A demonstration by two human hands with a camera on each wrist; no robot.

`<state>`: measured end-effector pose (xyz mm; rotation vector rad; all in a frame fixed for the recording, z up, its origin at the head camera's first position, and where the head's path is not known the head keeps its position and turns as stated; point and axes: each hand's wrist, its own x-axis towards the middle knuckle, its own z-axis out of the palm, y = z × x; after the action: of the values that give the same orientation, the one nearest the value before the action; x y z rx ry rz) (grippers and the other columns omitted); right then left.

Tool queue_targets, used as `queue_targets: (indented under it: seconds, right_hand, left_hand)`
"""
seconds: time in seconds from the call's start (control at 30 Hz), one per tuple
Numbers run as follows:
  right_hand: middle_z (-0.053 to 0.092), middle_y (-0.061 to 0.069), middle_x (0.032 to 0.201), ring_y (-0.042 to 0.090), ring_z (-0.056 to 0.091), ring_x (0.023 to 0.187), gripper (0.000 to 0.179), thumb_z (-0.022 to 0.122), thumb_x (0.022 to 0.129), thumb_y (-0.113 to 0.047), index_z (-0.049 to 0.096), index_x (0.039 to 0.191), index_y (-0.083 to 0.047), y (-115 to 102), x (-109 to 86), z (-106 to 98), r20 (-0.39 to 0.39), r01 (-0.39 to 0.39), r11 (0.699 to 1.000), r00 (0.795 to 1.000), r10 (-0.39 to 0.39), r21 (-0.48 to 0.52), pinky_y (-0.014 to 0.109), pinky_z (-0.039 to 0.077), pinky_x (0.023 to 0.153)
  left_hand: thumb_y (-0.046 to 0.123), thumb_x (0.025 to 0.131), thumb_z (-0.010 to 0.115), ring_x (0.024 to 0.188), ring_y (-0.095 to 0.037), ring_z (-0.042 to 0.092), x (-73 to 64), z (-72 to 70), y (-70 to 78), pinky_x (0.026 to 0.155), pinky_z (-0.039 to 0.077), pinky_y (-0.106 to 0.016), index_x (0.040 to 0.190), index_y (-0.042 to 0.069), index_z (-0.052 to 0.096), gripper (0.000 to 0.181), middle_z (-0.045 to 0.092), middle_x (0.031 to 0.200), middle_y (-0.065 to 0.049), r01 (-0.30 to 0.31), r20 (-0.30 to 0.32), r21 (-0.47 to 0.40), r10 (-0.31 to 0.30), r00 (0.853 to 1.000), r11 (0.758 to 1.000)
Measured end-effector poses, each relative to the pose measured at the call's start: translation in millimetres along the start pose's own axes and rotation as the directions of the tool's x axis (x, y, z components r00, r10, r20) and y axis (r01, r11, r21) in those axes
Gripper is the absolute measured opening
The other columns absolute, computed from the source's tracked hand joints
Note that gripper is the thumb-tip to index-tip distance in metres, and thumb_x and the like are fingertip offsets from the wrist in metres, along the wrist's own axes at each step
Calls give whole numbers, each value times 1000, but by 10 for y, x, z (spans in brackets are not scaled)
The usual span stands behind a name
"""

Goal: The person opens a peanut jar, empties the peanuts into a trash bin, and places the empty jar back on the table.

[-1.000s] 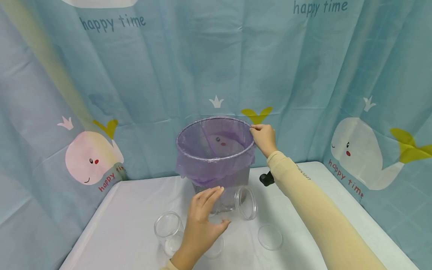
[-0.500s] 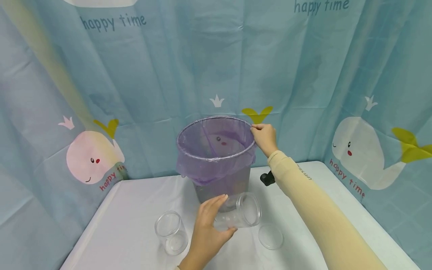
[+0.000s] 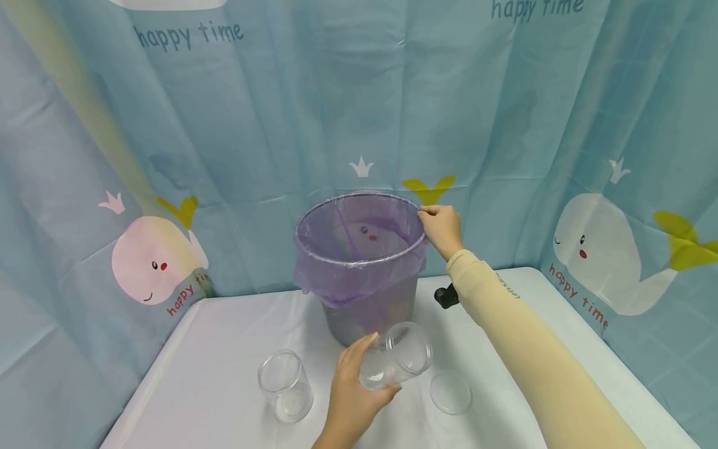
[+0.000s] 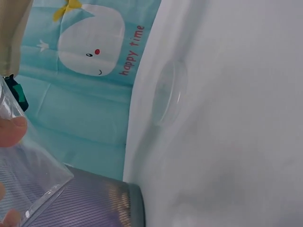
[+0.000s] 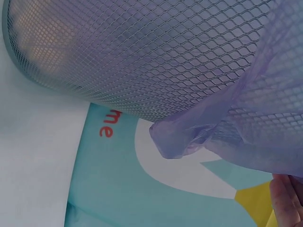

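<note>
My left hand (image 3: 356, 390) grips a clear plastic jar (image 3: 399, 358) around its side. The jar is tilted, lidless, with its mouth turned to the right, in front of the wastebasket (image 3: 370, 312). In the left wrist view, the jar (image 4: 35, 165) shows at the left edge with a few fingertips. Purple liner (image 3: 359, 284) is folded over the basket's rim. There, at the right, my right hand (image 3: 441, 229) pinches the edge. From the right wrist view, some fingers (image 5: 284, 203) touch the liner (image 5: 189, 132) over the metal mesh.
Another clear jar (image 3: 286, 386) stands lidless on the white table (image 3: 224, 349) at left. A round clear lid (image 3: 451, 393) lies right of the left hand. Behind the right forearm is a small black object (image 3: 445, 297). A blue curtain (image 3: 252, 156) closes off the back and sides.
My left hand has shifted slightly right and toward me, with the jar turning in its grip and coming away from the basket. My right hand stays on the rim.
</note>
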<state>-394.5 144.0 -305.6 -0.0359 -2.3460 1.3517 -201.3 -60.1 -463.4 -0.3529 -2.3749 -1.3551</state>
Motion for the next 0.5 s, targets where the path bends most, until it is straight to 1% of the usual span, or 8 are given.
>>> queue_targets:
  seconds: [0.1,0.27,0.37,0.5]
  right_hand:
    - [69,18,124,10,47,57,30,59,99,-18,70,123,-3,-4,0,-2,2,-1,1000,1000,1,0,20,41,55]
    - [69,18,124,10,46,55,31,58,100,-19,69,123,-3,-9,1,-3,14,-1,1000,1000,1,4,21,41,55]
    - [70,19,123,10,45,55,31,59,99,-18,69,123,-2,-10,-6,-8,10,0,1000,1000,0,6,20,40,55]
    - [70,20,122,9,45,54,31,59,99,-17,69,123,-2,-2,-6,-13,7,7,1000,1000,-8,3,20,39,53]
  left_hand:
    - [15,59,94,128,-24,52,-31,43,3,105,49,-54,135,35,55,87,58,138,6,90,23,-49,-89,996,995]
    - [22,59,95,125,-27,56,-66,126,-3,100,50,-53,134,34,56,86,60,136,2,185,36,-90,-182,983,979]
    - [25,60,95,123,-27,58,-88,178,-10,98,52,-52,135,30,56,85,61,134,0,215,52,-115,-211,976,970]
    - [23,59,95,121,-25,60,-119,247,-37,99,53,-48,133,24,57,83,63,131,1,224,57,-140,-218,974,964]
